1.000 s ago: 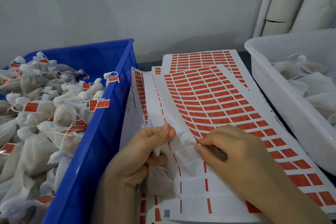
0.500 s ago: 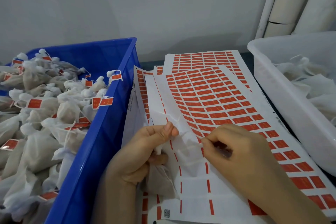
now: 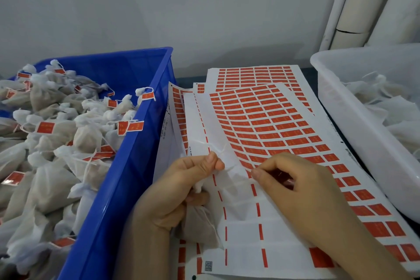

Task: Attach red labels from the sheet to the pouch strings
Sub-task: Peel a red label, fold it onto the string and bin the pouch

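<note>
A top sheet of red labels (image 3: pixel 261 125) lies in front of me, its near-left rows peeled bare. My left hand (image 3: pixel 181 188) grips a small white pouch (image 3: pixel 200 227) over the sheet's left edge. Its thumb and forefinger pinch the pouch's white string (image 3: pixel 219 150), whose loose ends stick up. My right hand (image 3: pixel 302 191) rests on the sheet with its fingers curled. Thumb and forefinger pinch at a red label (image 3: pixel 249 174) on the edge of the peeled area, just right of the string.
A blue bin (image 3: pixel 136 166) on the left is heaped with pouches that carry red labels (image 3: pixel 45 127). A white bin (image 3: pixel 341 111) on the right holds unlabelled pouches (image 3: pixel 386 107). More label sheets (image 3: pixel 254 73) lie underneath. A grey wall stands behind.
My right hand's fingertips have crept slightly left along the label row toward the string. The left hand keeps its hold on pouch and string.
</note>
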### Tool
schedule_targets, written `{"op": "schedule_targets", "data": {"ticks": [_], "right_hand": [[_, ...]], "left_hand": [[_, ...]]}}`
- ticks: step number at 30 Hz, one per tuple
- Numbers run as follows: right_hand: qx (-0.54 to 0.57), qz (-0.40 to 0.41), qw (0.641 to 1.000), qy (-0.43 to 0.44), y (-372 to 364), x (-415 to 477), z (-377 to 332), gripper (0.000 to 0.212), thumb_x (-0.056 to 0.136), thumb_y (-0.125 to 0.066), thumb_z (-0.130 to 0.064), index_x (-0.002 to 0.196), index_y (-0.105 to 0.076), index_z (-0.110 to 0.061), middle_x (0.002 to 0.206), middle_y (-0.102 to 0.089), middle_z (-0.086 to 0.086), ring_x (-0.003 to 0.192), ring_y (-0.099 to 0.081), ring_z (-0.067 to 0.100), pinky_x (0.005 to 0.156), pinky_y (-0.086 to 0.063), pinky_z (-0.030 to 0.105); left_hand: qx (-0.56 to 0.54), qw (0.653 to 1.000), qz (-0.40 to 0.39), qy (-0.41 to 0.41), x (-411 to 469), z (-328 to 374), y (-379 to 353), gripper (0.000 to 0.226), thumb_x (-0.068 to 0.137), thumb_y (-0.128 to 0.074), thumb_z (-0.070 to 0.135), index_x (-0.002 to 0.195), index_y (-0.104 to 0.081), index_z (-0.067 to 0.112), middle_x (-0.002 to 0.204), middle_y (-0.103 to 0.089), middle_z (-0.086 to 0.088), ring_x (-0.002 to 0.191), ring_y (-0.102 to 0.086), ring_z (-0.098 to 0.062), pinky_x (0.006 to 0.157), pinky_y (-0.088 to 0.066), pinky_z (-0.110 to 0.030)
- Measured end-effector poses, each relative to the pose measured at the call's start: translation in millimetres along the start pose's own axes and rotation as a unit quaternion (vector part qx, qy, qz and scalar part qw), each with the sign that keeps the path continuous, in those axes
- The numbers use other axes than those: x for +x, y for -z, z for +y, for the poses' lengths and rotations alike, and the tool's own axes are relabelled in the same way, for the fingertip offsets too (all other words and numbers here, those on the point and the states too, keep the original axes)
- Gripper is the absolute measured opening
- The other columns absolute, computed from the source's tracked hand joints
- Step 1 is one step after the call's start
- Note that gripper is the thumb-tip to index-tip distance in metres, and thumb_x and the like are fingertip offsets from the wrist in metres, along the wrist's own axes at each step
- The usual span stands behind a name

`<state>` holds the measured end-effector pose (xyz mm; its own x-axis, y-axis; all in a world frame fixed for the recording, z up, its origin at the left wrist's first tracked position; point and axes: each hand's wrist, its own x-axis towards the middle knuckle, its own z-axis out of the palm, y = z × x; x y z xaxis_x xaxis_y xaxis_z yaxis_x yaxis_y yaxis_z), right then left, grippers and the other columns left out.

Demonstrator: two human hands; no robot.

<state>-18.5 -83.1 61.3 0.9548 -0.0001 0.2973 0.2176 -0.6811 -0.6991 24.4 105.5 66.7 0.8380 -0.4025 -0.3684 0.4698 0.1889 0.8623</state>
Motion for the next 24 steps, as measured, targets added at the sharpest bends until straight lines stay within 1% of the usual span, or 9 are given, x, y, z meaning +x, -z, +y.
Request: {"op": "schedule_targets", "data": {"ticks": [3,5,9,10,13,16,19,21,24], "right_hand": [[-0.002,-0.009,1.0,-0.017,-1.4,1.2,1.7,0.021,0.082,-0.061,-0.036,0.068,-0.047,-0.042,0.075,-0.055,-0.024,0.077,-0.054,-0.008,0.067,-0.034,-0.007],[-0.002,-0.006,1.0,-0.03,-2.8,2.2,3.0,0.019,0.084,-0.059,-0.037,0.07,-0.047,-0.042,0.077,-0.055,-0.025,0.072,-0.054,-0.006,0.065,-0.035,-0.006],[-0.007,0.008,0.997,-0.07,-2.9,4.4,9.6,0.018,0.088,-0.053,-0.039,0.071,-0.047,-0.04,0.075,-0.054,-0.026,0.067,-0.052,-0.007,0.052,-0.036,-0.002],[-0.007,0.011,0.997,-0.081,-2.7,5.2,11.9,0.018,0.089,-0.052,-0.039,0.072,-0.047,-0.039,0.074,-0.054,-0.026,0.066,-0.053,-0.007,0.049,-0.035,0.001],[0.0,0.02,0.993,-0.117,-1.7,7.7,18.6,0.02,0.091,-0.049,-0.037,0.072,-0.045,-0.037,0.074,-0.052,-0.026,0.065,-0.052,-0.004,0.045,-0.033,0.003],[-0.006,0.019,0.989,-0.146,2.1,10.6,25.1,0.02,0.093,-0.045,-0.039,0.073,-0.042,-0.038,0.075,-0.047,-0.027,0.063,-0.05,-0.004,0.04,-0.031,0.004],[0.026,0.027,0.984,-0.176,10.2,13.1,33.3,0.015,0.094,-0.041,-0.039,0.081,-0.047,-0.035,0.081,-0.052,-0.022,0.067,-0.052,-0.001,0.048,-0.031,0.007],[0.059,0.048,0.978,-0.195,16.2,14.9,37.2,0.014,0.095,-0.039,-0.039,0.09,-0.05,-0.031,0.085,-0.058,-0.015,0.072,-0.057,0.004,0.054,-0.037,0.013],[0.105,0.072,0.971,-0.203,22.1,17.6,37.5,0.022,0.094,-0.038,-0.039,0.091,-0.054,-0.024,0.076,-0.064,-0.006,0.068,-0.063,0.011,0.061,-0.046,0.021]], "left_hand": [[0.013,1.0,0.017,0.004,1.0,0.8,-2.7,0.026,0.064,-0.064,0.028,0.08,-0.072,0.008,0.115,-0.069,-0.008,0.065,-0.067,-0.019,0.038,-0.041,-0.015],[0.033,0.999,0.031,0.007,1.0,1.7,-4.6,0.028,0.066,-0.064,0.028,0.083,-0.073,0.008,0.115,-0.069,-0.006,0.065,-0.066,-0.019,0.038,-0.041,-0.015],[0.071,0.995,0.074,0.009,0.3,1.6,-5.7,0.027,0.063,-0.066,0.031,0.079,-0.076,0.011,0.11,-0.071,0.001,0.063,-0.065,-0.019,0.038,-0.04,-0.015],[0.08,0.993,0.084,0.01,0.4,1.6,-5.9,0.027,0.063,-0.067,0.033,0.077,-0.077,0.012,0.108,-0.071,0.003,0.065,-0.066,-0.019,0.039,-0.04,-0.015],[0.122,0.985,0.12,0.01,2.4,0.7,-5.9,0.027,0.061,-0.067,0.038,0.074,-0.078,0.018,0.102,-0.071,0.009,0.087,-0.064,-0.023,0.044,-0.047,-0.018],[0.161,0.976,0.142,0.012,3.6,0.9,-6.6,0.026,0.06,-0.065,0.043,0.071,-0.078,0.024,0.092,-0.069,0.017,0.088,-0.062,-0.018,0.052,-0.053,-0.024],[0.175,0.973,0.15,0.012,4.1,0.5,-7.5,0.026,0.061,-0.065,0.044,0.07,-0.078,0.024,0.095,-0.067,0.017,0.086,-0.061,-0.017,0.053,-0.052,-0.024],[0.183,0.97,0.159,0.01,5.1,-0.6,-6.8,0.025,0.064,-0.065,0.044,0.07,-0.078,0.024,0.097,-0.067,0.015,0.085,-0.062,-0.017,0.051,-0.052,-0.023],[0.187,0.967,0.172,0.002,8.6,-3.3,-5.0,0.02,0.072,-0.065,0.042,0.069,-0.077,0.025,0.103,-0.067,0.012,0.085,-0.065,-0.022,0.059,-0.055,-0.026]]}}
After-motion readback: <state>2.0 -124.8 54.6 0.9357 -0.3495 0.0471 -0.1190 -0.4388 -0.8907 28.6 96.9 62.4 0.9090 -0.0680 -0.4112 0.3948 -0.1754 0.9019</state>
